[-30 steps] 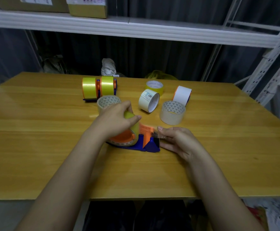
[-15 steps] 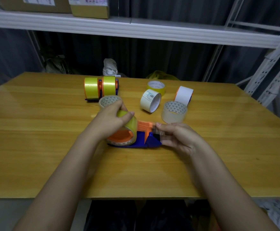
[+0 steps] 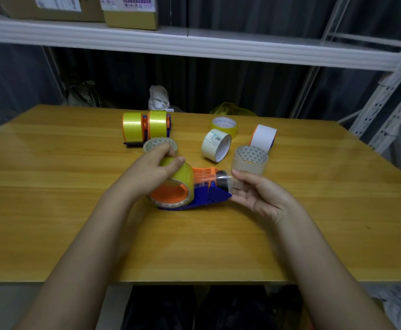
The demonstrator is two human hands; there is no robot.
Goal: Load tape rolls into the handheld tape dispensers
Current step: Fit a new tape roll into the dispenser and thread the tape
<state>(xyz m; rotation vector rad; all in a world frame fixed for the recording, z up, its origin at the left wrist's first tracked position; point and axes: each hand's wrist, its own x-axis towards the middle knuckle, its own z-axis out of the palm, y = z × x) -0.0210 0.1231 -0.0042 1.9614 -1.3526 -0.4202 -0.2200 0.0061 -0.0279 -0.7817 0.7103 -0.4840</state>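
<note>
A blue and orange tape dispenser [image 3: 202, 196] lies on the wooden table [image 3: 51, 186] at the middle. A yellowish tape roll [image 3: 182, 177] sits on its orange hub. My left hand [image 3: 151, 172] grips the top of that roll. My right hand [image 3: 259, 194] pinches the clear loose tape end [image 3: 225, 181] drawn over the dispenser's front. Behind stand two loaded dispensers with yellow rolls [image 3: 144, 127].
Loose rolls lie beyond the dispenser: a clear one [image 3: 250, 159], a cream one [image 3: 216, 145], a white one [image 3: 264, 136], a yellow one [image 3: 224, 125] and another clear one [image 3: 156, 144] behind my left hand. A white shelf [image 3: 194, 44] runs overhead.
My right hand has pulled the tape end away from the roll, over the dispenser's front, and turned palm-up. My left hand stays on the roll.
</note>
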